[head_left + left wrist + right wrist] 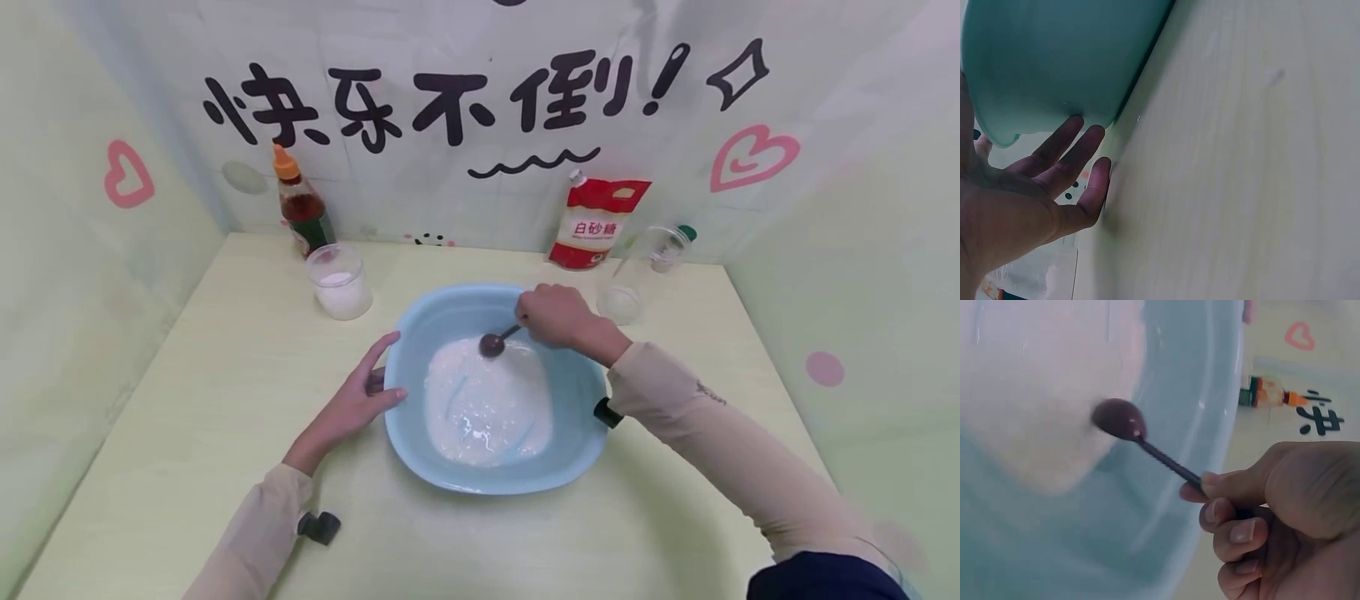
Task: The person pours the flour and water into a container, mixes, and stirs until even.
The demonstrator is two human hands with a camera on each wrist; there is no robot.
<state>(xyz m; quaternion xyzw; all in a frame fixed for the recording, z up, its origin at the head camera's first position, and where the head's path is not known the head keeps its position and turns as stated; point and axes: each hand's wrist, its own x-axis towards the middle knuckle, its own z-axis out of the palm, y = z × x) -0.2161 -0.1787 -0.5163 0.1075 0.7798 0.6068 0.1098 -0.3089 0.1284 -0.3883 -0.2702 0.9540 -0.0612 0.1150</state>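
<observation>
A light blue plastic basin [408, 450] holds a wet, milky-white, grainy mixture [487, 400]. At its left rim my left hand [356, 400] holds the basin, thumb and index finger on the rim. The left wrist view shows the other fingers [1069, 150] bent against or beside its outer wall. Over the far right rim, my right hand [558, 317] grips the handle of a dark brown spoon [492, 345]. The spoon's bowl [1119, 419] is at the far edge of the mixture; whether it dips in is unclear.
Behind the basin at left stand a clear cup of white granules [341, 287] and an orange-capped sauce bottle [303, 208]. At back right are a red-and-white sugar pouch [590, 223] and a clear container [622, 292] with a green-capped bottle [671, 246]. Walls enclose the table [247, 333].
</observation>
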